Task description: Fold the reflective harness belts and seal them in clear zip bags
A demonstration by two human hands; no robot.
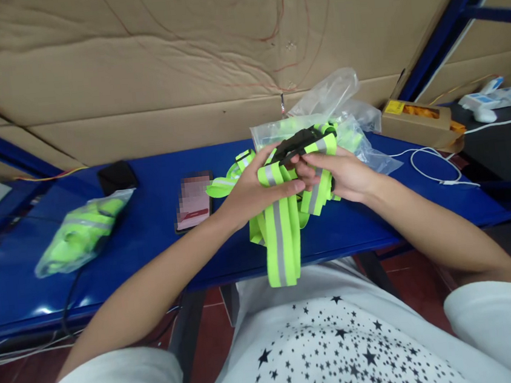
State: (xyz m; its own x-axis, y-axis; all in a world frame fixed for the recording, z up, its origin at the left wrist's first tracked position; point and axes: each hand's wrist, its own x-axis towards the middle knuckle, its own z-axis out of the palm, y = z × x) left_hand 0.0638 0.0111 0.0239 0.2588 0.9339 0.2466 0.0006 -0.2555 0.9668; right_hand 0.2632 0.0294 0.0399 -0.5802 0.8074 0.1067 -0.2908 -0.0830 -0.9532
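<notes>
Our left fingers (289, 189) and right fingers (325, 160) both grip the reflective yellow-green strap (283, 243), seemingly to keep its folds bunched; loops hang below them. Clear plastic packaging (336, 91) sits just beyond our fingertips.

One left hand (250, 191) and one right hand (349, 172) show, with one blue tabletop (158, 177), one phone (195, 199), one flat black object (117, 177), one packed bag (81, 234) at left, one cardboard box (397, 130) and one looped white cable (447, 182). The yellow-green straps (283, 237) and crumpled plastic (336, 94) overlap too much to count.
</notes>
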